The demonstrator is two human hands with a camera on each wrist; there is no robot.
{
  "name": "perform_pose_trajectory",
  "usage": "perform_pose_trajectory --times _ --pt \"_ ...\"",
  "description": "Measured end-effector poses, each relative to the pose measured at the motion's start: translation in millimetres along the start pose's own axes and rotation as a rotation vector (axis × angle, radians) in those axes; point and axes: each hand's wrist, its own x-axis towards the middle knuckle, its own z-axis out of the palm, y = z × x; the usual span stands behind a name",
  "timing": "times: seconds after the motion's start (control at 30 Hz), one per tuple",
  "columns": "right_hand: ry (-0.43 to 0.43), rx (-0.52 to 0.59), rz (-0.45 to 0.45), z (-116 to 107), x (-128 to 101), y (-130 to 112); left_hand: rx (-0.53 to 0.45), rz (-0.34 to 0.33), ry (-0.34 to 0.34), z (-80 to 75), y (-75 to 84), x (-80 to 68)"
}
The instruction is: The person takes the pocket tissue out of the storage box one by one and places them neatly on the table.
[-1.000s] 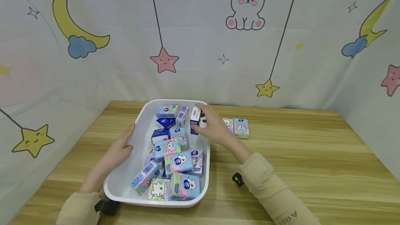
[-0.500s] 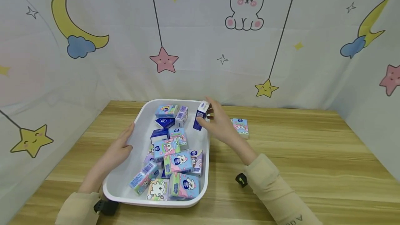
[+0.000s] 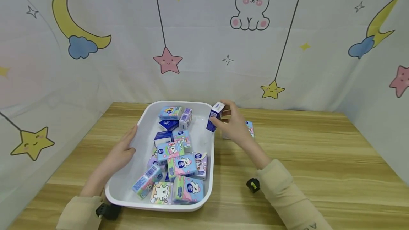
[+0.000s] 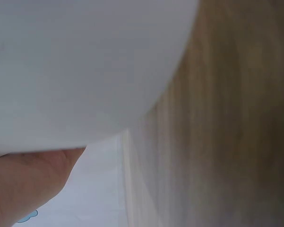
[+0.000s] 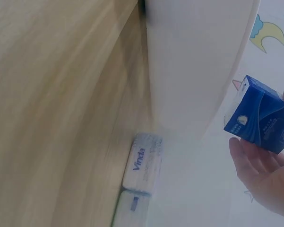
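A large white plastic tub (image 3: 199, 203) holds several pocket tissue packs, such as a blue-and-pink pack (image 3: 188, 189) at its near end. My right hand (image 3: 234, 125) pinches a dark blue and white tissue pack (image 3: 213, 118) between thumb and fingers. The pack is tilted and overlaps the tub's right rim in the head view. In the right wrist view that pack appears above the tub's outer wall (image 5: 193, 61). My left hand (image 3: 119, 153) lies along the tub's left side, with its fingers extended against the wall.
Beyond my right hand, tissue packs stand side by side on the wooden table (image 3: 303, 159), one marked Vinda (image 5: 142, 163); the head view shows them partly hidden. A white cloth backdrop (image 3: 204, 27) with stars, moons and a rabbit rises behind the table.
My right hand has lifted the dark blue tissue pack from inside the tub and carried it right to the rim. The left hand and tub have stayed in place.
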Motion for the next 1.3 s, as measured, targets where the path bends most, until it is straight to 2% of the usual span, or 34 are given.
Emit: perform_pose_trajectory --times 0.33,0.53,0.9,1.2,1.3 --pt "0.048 -0.099 0.074 -10 0 8 0.006 -0.006 0.000 -0.3 0.2 0.0" --pt "0.050 -0.109 0.107 -18 -2 18 0.002 -0.007 -0.003 0.0 0.4 0.0" --pt "0.048 -0.201 0.210 -29 -6 29 0.004 -0.013 -0.009 1.1 -0.9 -1.0" --pt "0.085 -0.293 0.269 -41 -7 40 -0.004 -0.024 -0.010 2.1 0.5 -1.1" --pt "0.078 -0.308 0.315 -47 -7 42 -0.008 -0.024 -0.011 2.2 0.8 -1.3"
